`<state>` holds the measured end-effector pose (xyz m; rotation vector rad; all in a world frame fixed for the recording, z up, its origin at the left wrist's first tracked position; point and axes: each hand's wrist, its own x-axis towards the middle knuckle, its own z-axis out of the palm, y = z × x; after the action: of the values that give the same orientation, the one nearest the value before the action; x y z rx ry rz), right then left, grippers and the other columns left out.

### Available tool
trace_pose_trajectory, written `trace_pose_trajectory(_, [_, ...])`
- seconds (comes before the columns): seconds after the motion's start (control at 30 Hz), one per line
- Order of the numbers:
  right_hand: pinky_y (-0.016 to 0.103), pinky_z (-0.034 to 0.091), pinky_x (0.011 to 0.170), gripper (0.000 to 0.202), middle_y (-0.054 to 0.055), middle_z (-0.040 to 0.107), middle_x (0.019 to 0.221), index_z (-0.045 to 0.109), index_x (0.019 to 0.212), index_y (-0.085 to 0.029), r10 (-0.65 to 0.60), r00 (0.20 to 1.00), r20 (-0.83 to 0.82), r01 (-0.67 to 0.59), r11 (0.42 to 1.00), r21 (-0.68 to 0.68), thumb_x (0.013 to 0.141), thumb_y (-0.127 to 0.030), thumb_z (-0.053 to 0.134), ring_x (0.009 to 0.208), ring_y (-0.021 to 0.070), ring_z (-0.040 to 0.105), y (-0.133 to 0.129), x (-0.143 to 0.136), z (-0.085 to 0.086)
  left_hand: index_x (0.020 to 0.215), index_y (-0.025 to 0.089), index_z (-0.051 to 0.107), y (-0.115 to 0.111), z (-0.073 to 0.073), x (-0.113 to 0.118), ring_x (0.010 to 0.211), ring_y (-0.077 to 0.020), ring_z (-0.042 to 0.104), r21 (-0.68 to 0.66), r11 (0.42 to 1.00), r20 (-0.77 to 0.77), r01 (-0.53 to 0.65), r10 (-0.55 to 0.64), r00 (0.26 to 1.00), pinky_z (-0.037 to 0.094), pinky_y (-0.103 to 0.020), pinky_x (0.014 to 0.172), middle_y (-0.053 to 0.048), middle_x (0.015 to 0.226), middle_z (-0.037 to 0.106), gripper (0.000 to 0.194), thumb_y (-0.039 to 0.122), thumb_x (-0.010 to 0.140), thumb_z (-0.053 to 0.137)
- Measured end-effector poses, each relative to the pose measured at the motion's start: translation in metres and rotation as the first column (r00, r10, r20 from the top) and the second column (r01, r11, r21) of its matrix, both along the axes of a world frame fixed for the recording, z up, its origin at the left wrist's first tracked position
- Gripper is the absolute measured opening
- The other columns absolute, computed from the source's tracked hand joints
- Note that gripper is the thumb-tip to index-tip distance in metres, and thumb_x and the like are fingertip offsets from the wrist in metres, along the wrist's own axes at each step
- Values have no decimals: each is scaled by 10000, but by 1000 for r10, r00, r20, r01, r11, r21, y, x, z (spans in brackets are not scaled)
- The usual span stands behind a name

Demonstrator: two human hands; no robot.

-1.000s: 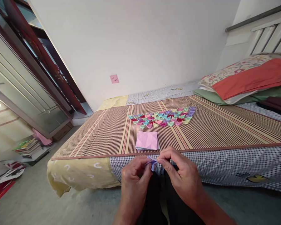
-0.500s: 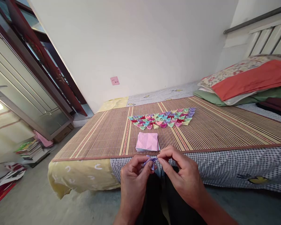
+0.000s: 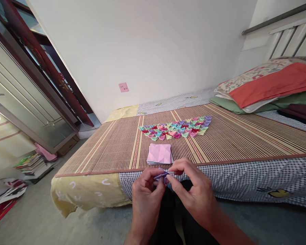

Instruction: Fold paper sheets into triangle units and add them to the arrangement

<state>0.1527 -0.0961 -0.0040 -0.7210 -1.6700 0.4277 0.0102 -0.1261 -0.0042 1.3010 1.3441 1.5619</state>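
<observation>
A small purple folded paper [image 3: 162, 175] is pinched between the thumb and fingers of my left hand [image 3: 147, 195], just in front of the bed edge. Parts of it are covered by my fingertips. My right hand [image 3: 193, 190] has its thumb and forefinger at the paper's right-hand point, closed lightly about it. Beyond my hands a stack of creased square papers [image 3: 159, 153], pink on top, lies on the striped mat [image 3: 112, 146]. Farther back, several small folded paper pieces [image 3: 175, 129] in many colours stand in close rows.
The bed's checked sheet [image 3: 244, 177] hangs over the front edge above the floor. Pillows [image 3: 265, 85] are piled at the right. A white wall [image 3: 168, 47] rises behind the bed. Books [image 3: 32, 163] are stacked on the floor at the left, near a door [image 3: 33, 92].
My right fingertips have moved slightly left, closer to my left thumb. The purple paper has turned a little in my left hand, and its loose right end shows less.
</observation>
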Motion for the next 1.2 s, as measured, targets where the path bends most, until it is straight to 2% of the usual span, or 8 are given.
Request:
trace_pose_trajectory(0.13, [324,539,816,146,40,639,923,627,941,-225,-20,1000,20,20,1000,17,932,-90,574,903,207,658,-1,-5,-3,902,209,779,-1,-2,-1,797,-183,707,37,999,-116,-20,24,993,552,-261,727,-33,850,746,106,174,853,693])
trace_pose_trajectory(0.27, [361,542,838,226,56,631,959,633,940,-220,10,998,64,-8,999,-41,897,-28,522,941,223,649,-2,-6,-1,919,219,780,-2,-4,0,800,-193,705,47,998,-176,-51,59,983,562,-292,773,-35,857,752,109,187,866,689])
trace_pose_trajectory(0.4, [383,542,807,200,52,637,939,625,888,-225,27,992,123,-15,995,-95,882,-33,568,914,235,644,-2,-2,3,901,214,780,-4,-3,2,782,-196,695,38,999,-157,-38,43,987,569,-307,786,-46,856,760,95,207,863,693])
trace_pose_trajectory(0.67, [393,499,773,211,43,620,918,561,838,-213,6,981,195,4,999,-52,883,-9,596,864,231,614,-6,0,5,954,181,745,-11,11,4,780,-203,720,-37,998,-71,46,-48,996,562,-276,724,-69,878,783,189,354,909,684])
trace_pose_trajectory(0.83, [384,477,757,232,38,604,915,527,837,-212,35,975,220,-24,998,-56,886,11,573,849,224,597,-7,-4,4,933,175,710,-13,11,3,779,-184,696,-53,994,14,100,-100,995,547,-262,735,-63,874,765,228,401,913,701])
trace_pose_trajectory(1.0, [384,472,765,243,38,590,906,505,831,-216,37,976,216,-24,998,-62,863,16,570,852,227,583,-7,-3,3,994,180,714,-12,9,-2,843,-189,707,-41,997,36,67,-65,997,560,-270,783,-65,919,760,252,422,931,683])
trace_pose_trajectory(1.2, [380,471,774,255,41,585,906,498,831,-222,18,979,202,-6,998,-59,837,28,547,862,229,572,-7,0,2,1001,199,710,-14,5,-2,852,-186,711,24,1000,-48,16,-15,999,565,-278,796,-55,946,748,227,404,988,612])
